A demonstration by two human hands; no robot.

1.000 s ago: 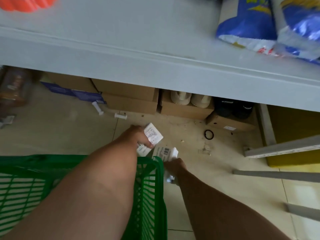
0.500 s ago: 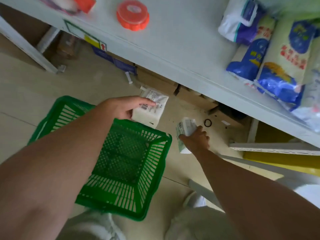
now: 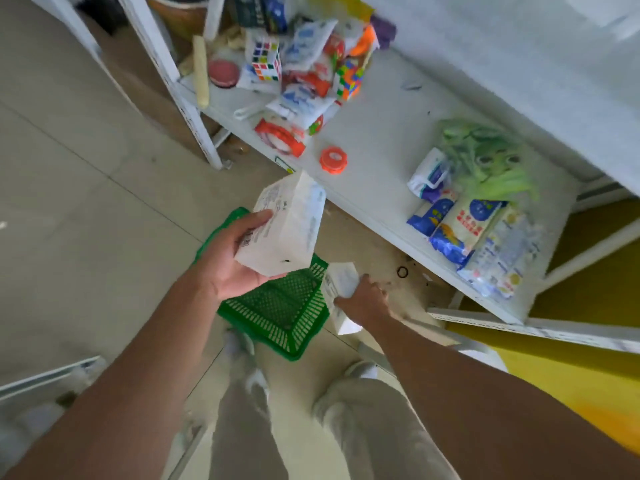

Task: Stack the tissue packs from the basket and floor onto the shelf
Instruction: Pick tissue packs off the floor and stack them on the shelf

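Mid-carry: left hand [image 3: 239, 265] fingers wrap one tissue pack [image 3: 287, 226], right hand [image 3: 363, 301] clasps a second pack [image 3: 341, 284]; next, likely both onto the shelf [image 3: 381, 140] at 2 o'clock.

The basket [image 3: 277, 306] at centre is green latticed plastic, the tissue packs [image 3: 287, 226] wear smooth film, and the shelf [image 3: 381, 143] is matt white.

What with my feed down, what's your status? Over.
Left hand holds tissue pack over green basket. Right hand grips second pack, lower. Orange disc sits near shelf edge.
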